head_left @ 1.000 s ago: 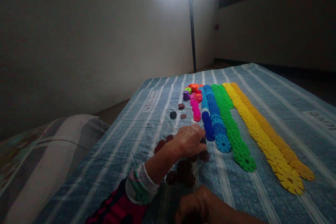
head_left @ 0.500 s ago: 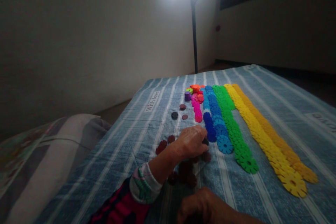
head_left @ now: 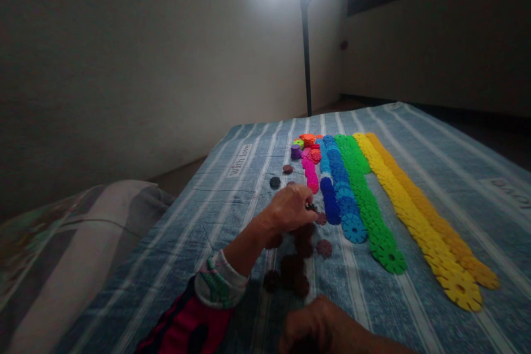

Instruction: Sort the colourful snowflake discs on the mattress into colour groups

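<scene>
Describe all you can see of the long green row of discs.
The green row is overlapping, plastic-looking discs. Its nearest disc shows a notched rim and central hole. It runs away from the camera on the striped cloth, between the blue row and yellow row, with a shorter green line along its far end. Neither the left hand nor the right hand touches it.

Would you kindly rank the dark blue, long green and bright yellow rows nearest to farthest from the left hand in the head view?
1. Dark blue row, just right of the left hand.
2. Long green row, farther right.
3. Bright yellow row, farthest right of these.
</scene>
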A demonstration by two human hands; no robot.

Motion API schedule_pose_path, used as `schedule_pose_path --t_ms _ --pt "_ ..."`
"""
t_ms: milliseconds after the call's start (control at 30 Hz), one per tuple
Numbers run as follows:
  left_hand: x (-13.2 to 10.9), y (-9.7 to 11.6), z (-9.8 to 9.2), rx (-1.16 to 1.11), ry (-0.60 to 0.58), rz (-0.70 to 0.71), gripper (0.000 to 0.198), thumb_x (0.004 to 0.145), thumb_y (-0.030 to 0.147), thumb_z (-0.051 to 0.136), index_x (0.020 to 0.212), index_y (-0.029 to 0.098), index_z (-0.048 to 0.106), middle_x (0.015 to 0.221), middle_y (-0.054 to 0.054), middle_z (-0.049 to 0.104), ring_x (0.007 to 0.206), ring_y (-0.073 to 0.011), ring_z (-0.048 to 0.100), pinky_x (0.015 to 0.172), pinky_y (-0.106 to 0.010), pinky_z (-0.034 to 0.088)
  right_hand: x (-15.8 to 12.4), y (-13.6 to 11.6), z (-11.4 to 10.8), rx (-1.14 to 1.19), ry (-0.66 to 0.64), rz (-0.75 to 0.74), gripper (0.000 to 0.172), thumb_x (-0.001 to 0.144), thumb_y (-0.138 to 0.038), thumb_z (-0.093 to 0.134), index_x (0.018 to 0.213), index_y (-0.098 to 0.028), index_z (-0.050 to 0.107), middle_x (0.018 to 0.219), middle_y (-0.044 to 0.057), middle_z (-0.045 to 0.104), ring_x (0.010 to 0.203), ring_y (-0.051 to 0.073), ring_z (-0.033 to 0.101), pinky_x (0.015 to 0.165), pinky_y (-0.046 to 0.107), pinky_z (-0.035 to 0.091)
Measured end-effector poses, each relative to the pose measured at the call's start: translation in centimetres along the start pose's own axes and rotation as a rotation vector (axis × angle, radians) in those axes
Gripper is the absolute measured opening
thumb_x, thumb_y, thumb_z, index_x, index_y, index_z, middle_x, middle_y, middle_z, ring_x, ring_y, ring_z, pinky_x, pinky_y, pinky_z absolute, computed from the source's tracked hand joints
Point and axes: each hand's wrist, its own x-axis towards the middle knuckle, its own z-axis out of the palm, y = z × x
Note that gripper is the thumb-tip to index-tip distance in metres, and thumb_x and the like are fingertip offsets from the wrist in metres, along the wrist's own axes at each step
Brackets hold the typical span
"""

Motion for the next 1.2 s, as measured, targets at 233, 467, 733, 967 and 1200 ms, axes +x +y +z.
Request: schedule_pose_path --t_ms 233,467,733,967,1200 --pt "1.3 -7.2 -0.1 0.131 0.354 -0.286 0.014 0.075 0.026 0.063 0.083 0.015 0.068 0.088 -0.007 0.067 0.084 -0.0189 0.063 0.078 -0.028 0.049 0.0 1.2 -0.1 0.043 -0.046 -0.015 0.054 0.071 -0.066 0.066 0.077 -0.013 0.062 0.067 -0.002 0.05 0.059 0.006 0.046 0.055 0.019 0.041" --pt "1.4 -9.7 1.6 0.149 0.386 -0.295 0.022 0.079 0.029 0.062 0.094 0.016 0.071 0.096 -0.009 0.067 0.094 -0.0207 0.063 0.086 -0.029 0.049 -0.2 -0.2 0.1 -0.014 -0.004 -0.036 0.05 0.076 -0.064 0.063 0.074 -0.013 0.062 0.066 -0.002 0.051 0.058 0.006 0.047 0.055 0.018 0.041" --pt "1.2 -6.5 0.3 -0.052 0.22 -0.106 0.016 0.077 0.029 0.062 0.075 0.017 0.072 0.078 -0.002 0.067 0.076 -0.0143 0.06 0.074 -0.024 0.046 -0.2 0.3 0.2 0.068 -0.005 0.033 0.058 0.067 -0.07 0.067 0.072 -0.013 0.059 0.066 -0.003 0.05 0.057 0.004 0.045 0.054 0.017 0.038" --pt "0.5 -2.3 0.2 -0.123 -0.129 0.07 0.018 0.069 0.033 0.067 0.075 0.016 0.072 0.067 0.001 0.062 0.064 -0.0123 0.054 0.058 -0.022 0.037 -0.1 0.0 0.0 0.036 -0.015 -0.031 0.052 0.071 -0.064 0.068 0.073 -0.013 0.061 0.066 -0.002 0.051 0.058 0.006 0.047 0.058 0.019 0.042" --pt "0.6 -2.3 1.1 -0.143 -0.113 0.039 0.011 0.066 0.025 0.068 0.071 0.016 0.067 0.068 0.002 0.06 0.064 -0.0117 0.052 0.059 -0.022 0.037 -0.3 0.4 0.0 0.007 0.001 0.011 0.042 0.075 -0.055 0.068 0.078 -0.013 0.065 0.068 -0.002 0.054 0.06 0.006 0.049 0.057 0.019 0.042"
